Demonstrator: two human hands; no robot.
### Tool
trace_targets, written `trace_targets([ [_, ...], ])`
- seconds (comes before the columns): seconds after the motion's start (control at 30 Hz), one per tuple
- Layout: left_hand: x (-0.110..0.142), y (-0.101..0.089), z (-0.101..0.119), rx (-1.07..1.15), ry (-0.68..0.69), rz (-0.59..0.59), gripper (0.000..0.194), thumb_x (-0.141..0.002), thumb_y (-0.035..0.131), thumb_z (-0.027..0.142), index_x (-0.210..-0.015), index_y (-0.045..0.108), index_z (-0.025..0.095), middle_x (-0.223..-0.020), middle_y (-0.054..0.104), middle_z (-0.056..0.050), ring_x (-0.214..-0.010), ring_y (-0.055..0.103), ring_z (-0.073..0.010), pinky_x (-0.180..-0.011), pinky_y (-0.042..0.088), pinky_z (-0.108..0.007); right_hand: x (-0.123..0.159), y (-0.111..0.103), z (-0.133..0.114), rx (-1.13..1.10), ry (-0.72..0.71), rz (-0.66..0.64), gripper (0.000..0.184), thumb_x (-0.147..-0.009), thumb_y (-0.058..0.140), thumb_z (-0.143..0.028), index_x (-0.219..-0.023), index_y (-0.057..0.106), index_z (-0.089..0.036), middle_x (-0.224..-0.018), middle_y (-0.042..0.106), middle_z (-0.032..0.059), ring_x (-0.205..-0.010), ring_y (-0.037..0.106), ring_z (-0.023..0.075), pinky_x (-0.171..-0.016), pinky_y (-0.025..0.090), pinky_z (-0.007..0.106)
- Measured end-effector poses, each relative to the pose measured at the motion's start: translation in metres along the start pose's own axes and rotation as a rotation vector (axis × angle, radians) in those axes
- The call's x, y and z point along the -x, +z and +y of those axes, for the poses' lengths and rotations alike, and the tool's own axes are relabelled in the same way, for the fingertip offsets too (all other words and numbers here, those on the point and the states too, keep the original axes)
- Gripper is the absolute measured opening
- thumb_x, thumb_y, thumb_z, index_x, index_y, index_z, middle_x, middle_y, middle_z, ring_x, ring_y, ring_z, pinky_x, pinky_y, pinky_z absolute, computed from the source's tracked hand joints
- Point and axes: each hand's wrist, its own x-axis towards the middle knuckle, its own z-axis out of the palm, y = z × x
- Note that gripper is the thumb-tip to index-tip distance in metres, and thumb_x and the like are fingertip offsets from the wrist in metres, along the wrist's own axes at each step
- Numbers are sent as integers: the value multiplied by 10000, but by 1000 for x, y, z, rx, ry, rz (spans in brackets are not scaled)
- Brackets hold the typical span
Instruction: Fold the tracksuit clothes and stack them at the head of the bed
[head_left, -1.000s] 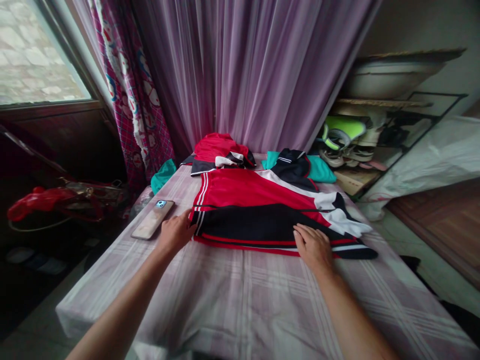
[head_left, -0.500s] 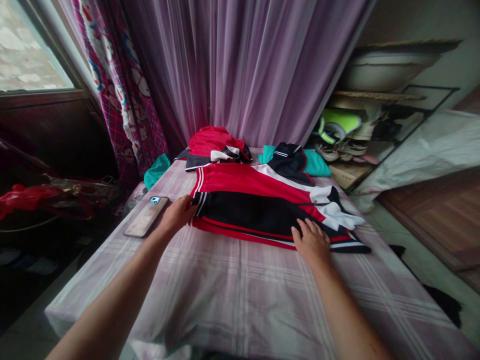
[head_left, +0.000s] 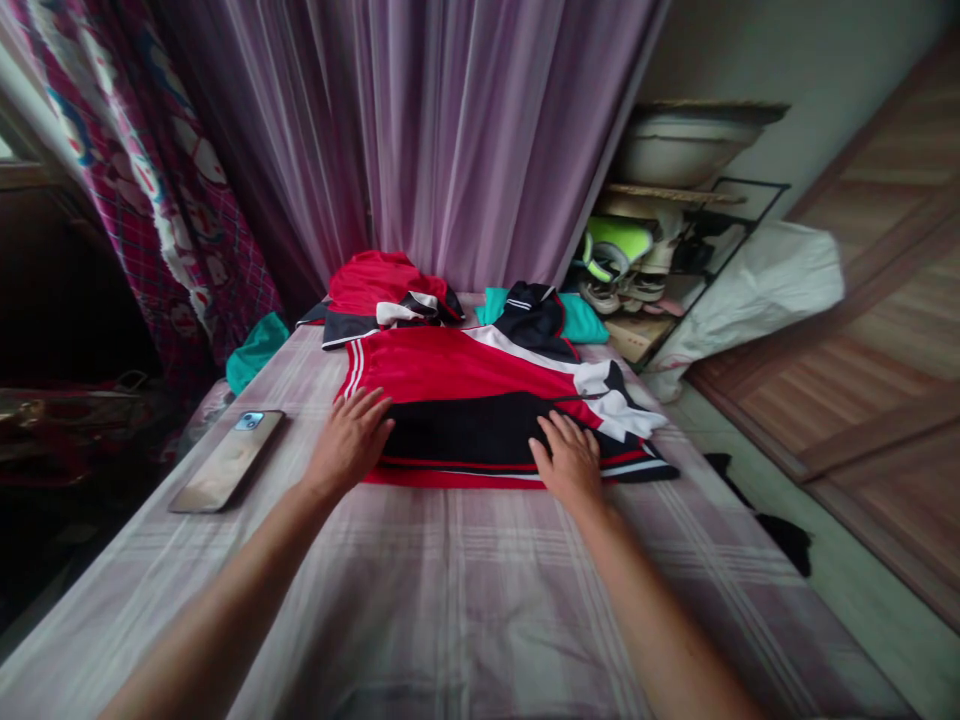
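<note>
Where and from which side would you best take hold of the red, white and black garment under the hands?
Probably by the striped band at the left end of the garment, with the left hand coming in from the left. The garment lies spread flat and the band makes a fairly straight outer edge, while the right end is less even, with bunched white fabric.

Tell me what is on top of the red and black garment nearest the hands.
The left hand rests on the striped end of the garment; the right hand rests on its black part. The cloth beneath both hands is covered.
</note>
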Motion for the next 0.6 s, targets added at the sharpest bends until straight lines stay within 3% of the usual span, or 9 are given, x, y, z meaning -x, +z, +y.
trace_targets([
  [0.13, -2, 22, 23, -53, -23, -167, 524, -938, 459, 480, -1376, 575, 217, -1482, 529, -106, -1433, 381, -331, -1184, 265, -528, -19, -9, -22, -62, -209, -215, 496, -990, 397, -421, -1455, 491, -277, -1549, 441, 79, -1429, 369, 260, -1167, 246, 514],
  [0.27, 2, 27, 26, -51, -71, -199, 563, -927, 477, 509, -1416, 538, 236, -1516, 490, -99, -1458, 335, -332, -1196, 230, -534, -28, -6, -1, -24, -219, -435, 521, -1002, 341, -434, -1493, 432, -290, -1581, 390, 68, -1460, 327, 238, -1186, 214, 522],
  [0.43, 2, 21, 29, -51, -96, -229, 579, -937, 455, 529, -1426, 531, 229, -1523, 481, -98, -1459, 333, -332, -1194, 232, -540, -37, 5, 52, 35, -107, -427, 515, -998, 306, -393, -1487, 435, -295, -1588, 378, 59, -1458, 334, 230, -1165, 260, 543],
  [0.53, 2, 20, 32, -65, -106, -246, 608, -945, 429, 551, -1436, 519, 204, -1527, 474, -104, -1462, 329, -328, -1204, 214, -540, -44, 7, 57, 49, -98, -426, 503, -991, 319, -384, -1460, 475, -290, -1567, 413, 63, -1434, 379, 238, -1151, 286, 550],
  [0.6, 3, 20, 33, -71, -115, -251, 611, -945, 429, 552, -1438, 515, 203, -1529, 471, -102, -1463, 328, -324, -1208, 210, -534, -45, 6, 51, 52, -120, -331, 497, -993, 324, -380, -1453, 487, -289, -1557, 429, 72, -1425, 392, 246, -1153, 280, 554],
])
